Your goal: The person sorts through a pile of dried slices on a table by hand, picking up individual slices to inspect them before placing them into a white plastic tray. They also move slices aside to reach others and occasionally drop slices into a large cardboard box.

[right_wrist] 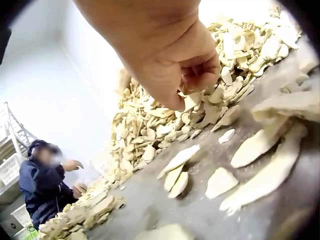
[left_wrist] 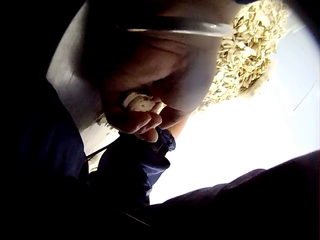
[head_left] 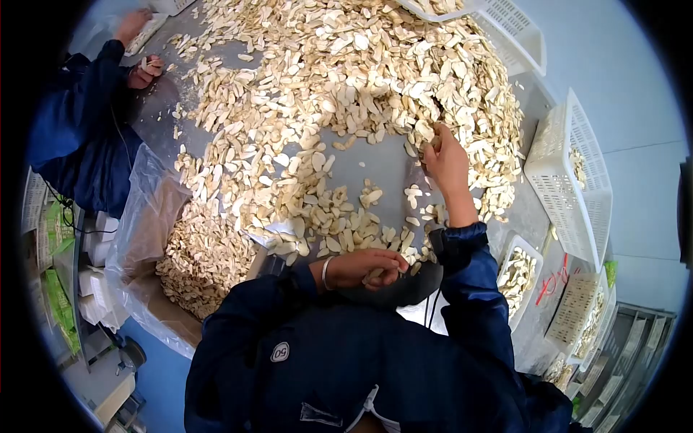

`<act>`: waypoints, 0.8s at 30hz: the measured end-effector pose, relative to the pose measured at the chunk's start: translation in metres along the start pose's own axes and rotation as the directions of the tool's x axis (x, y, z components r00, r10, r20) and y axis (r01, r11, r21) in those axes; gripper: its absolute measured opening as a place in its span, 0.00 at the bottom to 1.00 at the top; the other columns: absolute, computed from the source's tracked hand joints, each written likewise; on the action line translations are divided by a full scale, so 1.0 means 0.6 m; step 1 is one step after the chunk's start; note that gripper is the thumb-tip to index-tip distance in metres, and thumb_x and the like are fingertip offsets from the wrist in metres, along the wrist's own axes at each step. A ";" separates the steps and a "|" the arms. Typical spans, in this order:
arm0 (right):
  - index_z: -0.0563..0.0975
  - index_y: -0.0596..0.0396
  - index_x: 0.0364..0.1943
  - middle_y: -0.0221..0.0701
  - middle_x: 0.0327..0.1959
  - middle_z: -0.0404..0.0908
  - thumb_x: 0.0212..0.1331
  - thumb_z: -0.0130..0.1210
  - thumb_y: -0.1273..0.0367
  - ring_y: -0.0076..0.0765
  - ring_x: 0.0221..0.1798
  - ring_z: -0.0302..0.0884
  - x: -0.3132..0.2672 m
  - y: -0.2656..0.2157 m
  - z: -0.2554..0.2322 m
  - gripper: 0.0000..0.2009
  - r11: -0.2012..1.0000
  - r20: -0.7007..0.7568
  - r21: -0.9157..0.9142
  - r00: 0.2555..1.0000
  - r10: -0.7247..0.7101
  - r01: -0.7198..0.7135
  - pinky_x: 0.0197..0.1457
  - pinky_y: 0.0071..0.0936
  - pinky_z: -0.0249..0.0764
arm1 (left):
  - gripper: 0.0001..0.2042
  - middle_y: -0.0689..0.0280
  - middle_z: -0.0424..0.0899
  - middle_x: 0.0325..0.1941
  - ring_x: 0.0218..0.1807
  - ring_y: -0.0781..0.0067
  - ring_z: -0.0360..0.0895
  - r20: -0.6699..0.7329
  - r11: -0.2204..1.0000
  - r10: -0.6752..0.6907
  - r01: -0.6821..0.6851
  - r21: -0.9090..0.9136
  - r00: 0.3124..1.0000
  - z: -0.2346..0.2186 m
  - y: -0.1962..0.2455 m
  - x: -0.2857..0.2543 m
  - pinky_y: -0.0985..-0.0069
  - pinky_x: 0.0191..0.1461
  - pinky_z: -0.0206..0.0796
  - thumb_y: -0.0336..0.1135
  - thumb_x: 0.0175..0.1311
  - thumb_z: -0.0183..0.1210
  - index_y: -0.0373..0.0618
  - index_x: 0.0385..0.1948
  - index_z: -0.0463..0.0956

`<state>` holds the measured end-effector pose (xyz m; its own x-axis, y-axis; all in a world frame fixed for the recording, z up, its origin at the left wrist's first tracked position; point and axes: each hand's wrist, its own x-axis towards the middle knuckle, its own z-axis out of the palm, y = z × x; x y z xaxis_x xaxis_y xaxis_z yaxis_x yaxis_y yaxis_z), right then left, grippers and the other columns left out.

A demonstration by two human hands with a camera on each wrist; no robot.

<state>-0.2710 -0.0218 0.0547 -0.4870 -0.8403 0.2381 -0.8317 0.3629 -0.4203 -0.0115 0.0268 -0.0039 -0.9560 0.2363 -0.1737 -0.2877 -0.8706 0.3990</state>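
Smooth grey table [head_left: 368, 169]: left grip [head_left: 361, 268] clasps pale slices [left_wrist: 141, 103], right grip [head_left: 449, 163] seemingly pinches a flat slice [right_wrist: 192, 101].

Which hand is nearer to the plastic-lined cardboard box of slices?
Left. In the head view, the left hand is right of the cardboard box; the right hand is farther off, at the slice heap.

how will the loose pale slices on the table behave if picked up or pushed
The pale slices look thin for their breadth, so each is probably light. Their flat shape suggests sliding rather than rolling. Propped ones show no obvious sag, so they may be stiff.
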 end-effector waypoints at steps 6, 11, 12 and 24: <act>0.81 0.54 0.38 0.32 0.25 0.79 0.58 0.63 0.68 0.35 0.28 0.78 -0.037 0.013 0.012 0.07 0.974 0.278 0.222 0.960 -0.022 -0.042 0.33 0.32 0.73 | 0.11 0.71 0.73 0.29 0.22 0.86 0.61 0.013 1.000 0.014 -0.014 -0.015 1.000 0.000 0.003 -0.005 0.84 0.23 0.53 0.36 0.77 0.47 0.44 0.53 0.73; 0.81 0.56 0.41 0.23 0.30 0.82 0.67 0.59 0.65 0.18 0.28 0.75 -0.072 0.025 -0.012 0.08 0.698 0.630 0.501 0.768 0.111 -0.512 0.32 0.18 0.71 | 0.11 0.70 0.73 0.29 0.21 0.86 0.61 0.017 0.999 -0.002 0.003 -0.032 1.000 0.000 0.003 -0.002 0.84 0.23 0.53 0.35 0.77 0.47 0.44 0.53 0.73; 0.80 0.56 0.43 0.24 0.32 0.83 0.69 0.57 0.65 0.17 0.30 0.78 -0.076 0.005 -0.027 0.09 0.695 0.642 0.482 0.755 0.134 -0.533 0.31 0.15 0.71 | 0.11 0.70 0.73 0.29 0.21 0.86 0.61 0.016 0.999 -0.005 0.005 -0.035 1.000 -0.002 0.002 -0.001 0.84 0.23 0.53 0.35 0.77 0.47 0.43 0.53 0.73; 0.79 0.60 0.53 0.30 0.43 0.86 0.69 0.56 0.74 0.23 0.40 0.85 -0.096 0.015 -0.043 0.11 0.538 0.620 0.624 0.778 0.100 -0.567 0.40 0.17 0.79 | 0.09 0.69 0.74 0.28 0.21 0.85 0.60 0.004 1.000 0.013 -0.013 -0.023 1.000 0.004 0.005 -0.002 0.83 0.21 0.50 0.36 0.75 0.47 0.43 0.47 0.72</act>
<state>-0.2575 0.0403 0.0597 -0.2964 -0.8673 -0.4000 -0.0050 0.4202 -0.9074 -0.0115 0.0252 -0.0004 -0.9600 0.2266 -0.1644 -0.2736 -0.8834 0.3804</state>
